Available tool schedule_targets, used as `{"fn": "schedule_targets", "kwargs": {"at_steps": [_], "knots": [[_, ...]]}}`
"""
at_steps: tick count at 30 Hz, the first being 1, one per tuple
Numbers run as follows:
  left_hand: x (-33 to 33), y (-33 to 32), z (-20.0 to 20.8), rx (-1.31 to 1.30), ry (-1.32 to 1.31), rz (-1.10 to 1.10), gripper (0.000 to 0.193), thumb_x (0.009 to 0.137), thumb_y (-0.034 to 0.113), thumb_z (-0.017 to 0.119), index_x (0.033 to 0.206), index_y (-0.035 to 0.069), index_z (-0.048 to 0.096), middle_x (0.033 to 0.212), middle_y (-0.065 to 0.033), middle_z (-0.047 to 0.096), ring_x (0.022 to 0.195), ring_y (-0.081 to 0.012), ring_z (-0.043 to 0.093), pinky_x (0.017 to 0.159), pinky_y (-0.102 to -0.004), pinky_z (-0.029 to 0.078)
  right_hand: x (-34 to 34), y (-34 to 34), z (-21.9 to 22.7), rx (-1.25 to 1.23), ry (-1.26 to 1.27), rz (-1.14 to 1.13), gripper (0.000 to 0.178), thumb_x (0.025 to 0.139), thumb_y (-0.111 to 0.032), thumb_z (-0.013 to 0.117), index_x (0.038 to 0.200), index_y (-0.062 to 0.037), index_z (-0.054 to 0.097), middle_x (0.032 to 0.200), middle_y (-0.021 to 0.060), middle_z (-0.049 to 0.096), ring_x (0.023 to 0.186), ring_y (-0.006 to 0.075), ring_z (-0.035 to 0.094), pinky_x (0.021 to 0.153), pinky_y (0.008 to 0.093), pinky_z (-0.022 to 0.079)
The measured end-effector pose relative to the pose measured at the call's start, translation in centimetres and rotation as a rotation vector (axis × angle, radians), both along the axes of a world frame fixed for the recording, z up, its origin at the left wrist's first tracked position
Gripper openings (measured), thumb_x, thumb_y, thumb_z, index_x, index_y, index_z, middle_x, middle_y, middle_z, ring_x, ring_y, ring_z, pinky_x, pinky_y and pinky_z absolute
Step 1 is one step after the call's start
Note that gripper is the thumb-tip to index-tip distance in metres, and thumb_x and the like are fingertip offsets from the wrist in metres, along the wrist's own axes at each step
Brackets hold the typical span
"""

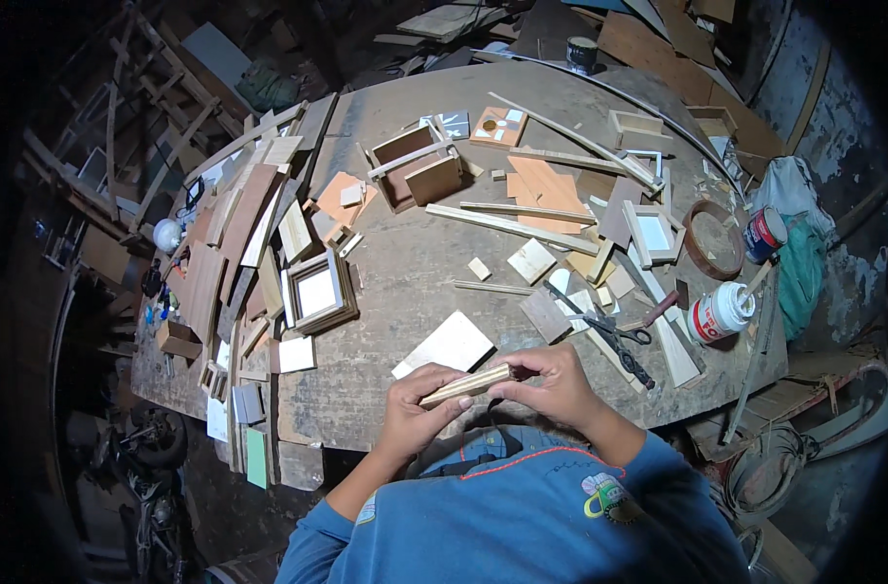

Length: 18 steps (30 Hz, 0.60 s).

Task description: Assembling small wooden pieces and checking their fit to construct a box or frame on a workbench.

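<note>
Along the near edge of a scarred wooden bench [380, 292], seen from the head-worn camera, a person in a blue shirt [531, 506] grips a small wooden piece [465, 386] in both hands. The left hand [419, 404] closes on its left end, thumb along the near side; the right hand [553, 387] pinches the other end between thumb and fingers. The piece sits between the two, touching both, close to the torso and slanting up to the right in view, its pale, banded edge showing. Whether it is a frame or a solid block cannot be told from this angle.

Work across the bench appears partway along. An open-sided wooden box [434, 182], a frame with a white panel [317, 292] and a smaller white-backed frame [655, 232] look joined, while long wood strips [507, 226] and a pale rectangular board [446, 343], just beyond the hands, lie loose. How finished the held piece is does not show; neither hand touches a tool. Scissors [640, 337] rest near the right hand, and a white plastic bottle [724, 311] stands farther right, well apart.
</note>
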<state>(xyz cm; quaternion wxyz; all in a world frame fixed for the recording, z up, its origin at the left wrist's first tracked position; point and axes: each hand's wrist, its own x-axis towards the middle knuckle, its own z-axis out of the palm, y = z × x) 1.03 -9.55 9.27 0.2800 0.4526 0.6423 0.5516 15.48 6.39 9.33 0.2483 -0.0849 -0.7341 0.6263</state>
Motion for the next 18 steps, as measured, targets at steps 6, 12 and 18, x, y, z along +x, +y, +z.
{"fn": "schedule_targets", "kwargs": {"at_steps": [6, 12, 18], "knots": [[0.0, 0.0, -0.5, -0.012, -0.061, 0.021, 0.026, 0.075, 0.011, 0.073, 0.098, -0.003, 0.067, 0.09, -0.0122, 0.065, 0.084, -0.0186, 0.061, 0.074, -0.0283, 0.048, -0.1, 0.2, 0.1, -0.045, -0.059, 0.021, 0.025, 0.073, -0.01, 0.076, 0.093, 0.001, 0.068, 0.074, 0.0071, 0.066, 0.067, 0.0062, 0.058, 0.06, 0.0229, 0.047], [-0.6, 0.4, -0.7, -0.004, -0.066, -0.003, 0.028, 0.076, 0.012, 0.073, 0.1, -0.002, 0.066, 0.095, -0.0119, 0.065, 0.086, -0.0188, 0.061, 0.077, -0.0289, 0.047, -0.4, 0.4, -0.5, -0.053, -0.079, 0.001, 0.025, 0.074, -0.01, 0.076, 0.094, 0.0011, 0.068, 0.074, 0.0056, 0.066, 0.065, 0.0051, 0.056, 0.059, 0.0223, 0.046], [-2.2, 1.5, 1.3, 0.029, 0.26, -0.032, 0.039, 0.072, 0.017, 0.074, 0.105, -0.001, 0.064, 0.1, -0.0155, 0.064, 0.09, -0.0255, 0.063, 0.079, -0.0317, 0.049, -1.0, 1.0, -0.4, 0.066, -0.129, -0.035, 0.026, 0.073, -0.014, 0.077, 0.093, 0.0005, 0.068, 0.072, 0.0072, 0.066, 0.063, 0.0061, 0.056, 0.056, 0.0232, 0.045]]}}
